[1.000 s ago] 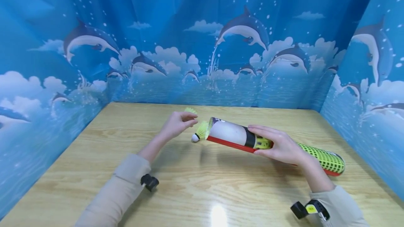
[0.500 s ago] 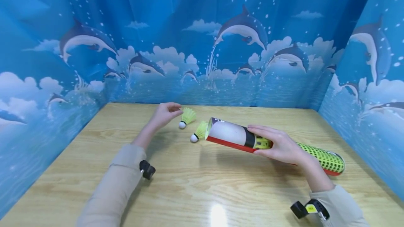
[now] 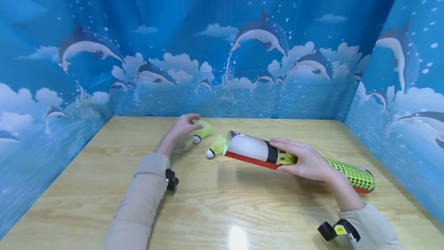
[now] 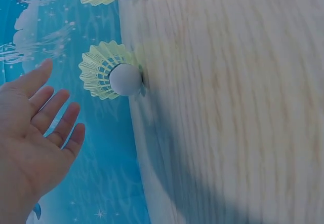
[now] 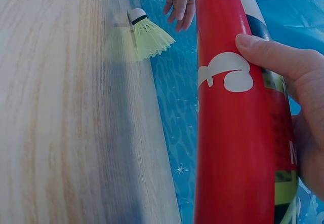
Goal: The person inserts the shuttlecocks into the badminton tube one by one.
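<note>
My right hand (image 3: 305, 160) grips a red, white and yellow-green shuttlecock tube (image 3: 251, 147) around its middle; the thumb lies on the red side in the right wrist view. The tube's open end points left, raised over the table. By that mouth lies a yellow shuttlecock (image 3: 216, 146) with a white head, its skirt right at the rim in the head view. A second yellow shuttlecock (image 3: 203, 130) lies farther back. Beside its skirt is my left hand (image 3: 183, 126), fingers extended and apart from the shuttlecock (image 4: 124, 78) in the left wrist view, nothing in the palm.
A light wood-grain table (image 3: 194, 203) carries everything. Blue curtains (image 3: 173, 88) printed with dolphins and clouds stand along its back and sides. Black cameras (image 3: 171, 179) are strapped at both wrists over beige sleeves.
My left hand moves left off the farther shuttlecock, bringing it into view, then comes back slightly toward its skirt. The right hand and tube stay nearly still; the head view shifts a little.
</note>
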